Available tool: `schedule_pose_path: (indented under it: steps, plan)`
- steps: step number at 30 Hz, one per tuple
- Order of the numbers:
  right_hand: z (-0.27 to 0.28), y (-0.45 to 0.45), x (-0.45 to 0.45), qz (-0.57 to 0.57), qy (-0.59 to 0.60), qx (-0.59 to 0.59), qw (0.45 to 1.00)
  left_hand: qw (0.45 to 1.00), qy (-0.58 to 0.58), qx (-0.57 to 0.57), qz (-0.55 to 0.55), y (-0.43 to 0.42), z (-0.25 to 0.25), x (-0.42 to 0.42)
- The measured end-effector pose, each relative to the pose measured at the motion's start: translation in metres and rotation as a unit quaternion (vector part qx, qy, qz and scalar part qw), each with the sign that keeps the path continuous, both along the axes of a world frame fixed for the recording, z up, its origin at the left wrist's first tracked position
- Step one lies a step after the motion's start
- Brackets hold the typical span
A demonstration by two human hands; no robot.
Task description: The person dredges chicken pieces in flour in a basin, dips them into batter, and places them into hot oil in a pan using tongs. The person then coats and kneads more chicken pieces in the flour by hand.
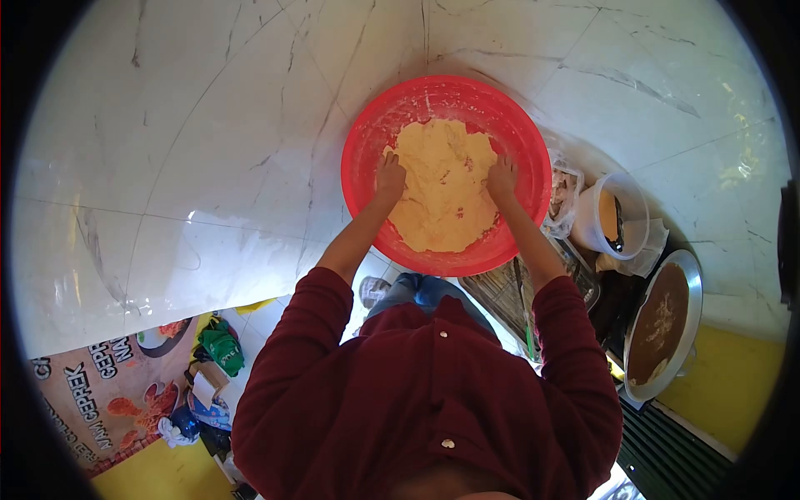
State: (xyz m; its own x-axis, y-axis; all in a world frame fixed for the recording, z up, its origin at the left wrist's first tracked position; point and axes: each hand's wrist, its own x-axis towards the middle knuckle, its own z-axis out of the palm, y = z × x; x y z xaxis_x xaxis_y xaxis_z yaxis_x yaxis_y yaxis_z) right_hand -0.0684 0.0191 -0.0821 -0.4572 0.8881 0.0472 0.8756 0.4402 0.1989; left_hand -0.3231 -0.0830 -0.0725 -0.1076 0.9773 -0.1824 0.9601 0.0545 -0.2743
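Inside the red basin (527, 125) lies a pale yellow powder (446, 192), probably soft and loose, light by the handful, so scooping from below seems better than pinching. The left hand (391, 177) and right hand (502, 178) touch its opposite edges; whether their fingers spread or pinch, I cannot tell. Near the basin stands a plastic tub (588, 223).
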Motion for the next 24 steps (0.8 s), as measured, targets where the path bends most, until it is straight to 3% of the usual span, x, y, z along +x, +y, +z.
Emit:
schedule_pose_path:
  steps: [4, 7, 10, 12, 22, 24]
  plan:
    - [0.008, 0.001, -0.005, -0.049, 0.031, 0.020, 0.998, 0.992, -0.094, -0.021, 0.077, -0.006, 0.010, 0.007]
    - [-0.003, 0.015, 0.001, -0.029, -0.008, 0.094, 0.995, 0.997, -0.020, -0.003, 0.072, -0.009, 0.009, 0.007]
    - [-0.007, 0.019, 0.000, -0.034, -0.009, 0.147, 0.989, 0.997, -0.050, -0.011, 0.059, -0.007, 0.002, 0.012]
    - [-0.006, 0.013, 0.002, -0.031, -0.013, 0.063, 0.997, 0.995, -0.074, -0.007, 0.069, -0.004, 0.000, 0.019]
    - [0.002, -0.029, -0.042, -0.040, 0.010, -0.106, 0.994, 0.976, -0.204, 0.036, 0.060, -0.008, 0.004, 0.076]
    - [0.003, -0.037, -0.047, -0.083, 0.053, -0.223, 0.970, 0.973, -0.217, 0.030, 0.067, -0.008, 0.005, 0.071]
